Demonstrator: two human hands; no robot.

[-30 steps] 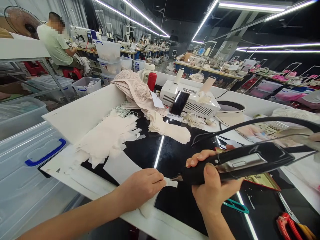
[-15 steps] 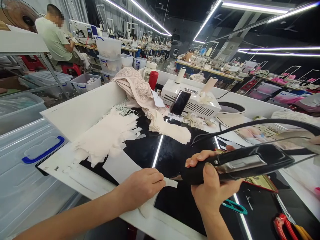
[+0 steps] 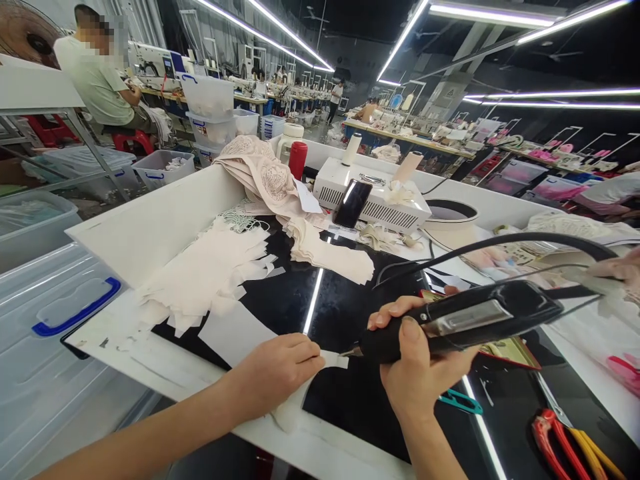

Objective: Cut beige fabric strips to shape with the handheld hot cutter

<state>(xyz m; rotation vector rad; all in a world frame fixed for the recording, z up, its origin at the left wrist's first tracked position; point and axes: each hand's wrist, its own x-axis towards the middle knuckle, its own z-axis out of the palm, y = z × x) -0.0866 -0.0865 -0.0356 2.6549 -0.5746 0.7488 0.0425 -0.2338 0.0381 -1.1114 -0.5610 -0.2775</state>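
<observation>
My left hand [image 3: 283,370] is closed in a pinch near the table's front edge, on a pale strip of fabric [image 3: 336,360] whose narrow end sticks out past my fingertips. A smooth white piece [image 3: 237,333] lies under and behind this hand; I cannot tell whether it joins the strip. My right hand [image 3: 425,380] wraps round a black corded handheld tool [image 3: 530,310] with a metal plate on its side. The tool's thin metal tip [image 3: 354,351] is at the strip's free end; whether it touches is unclear.
Cream fabric pieces [image 3: 200,273] are heaped at left, with another stack [image 3: 335,257] behind. A phone [image 3: 353,203] leans on a white vented box [image 3: 370,190]. Red-handled scissors [image 3: 550,437] and a teal tool [image 3: 461,401] lie at right. Another person's hand [image 3: 617,267] seems to show by the cable.
The whole view has shifted slightly, so things sit a little further left. Both hands keep their grips, the tool's tip still at the strip's end. More of the hand at the right edge shows.
</observation>
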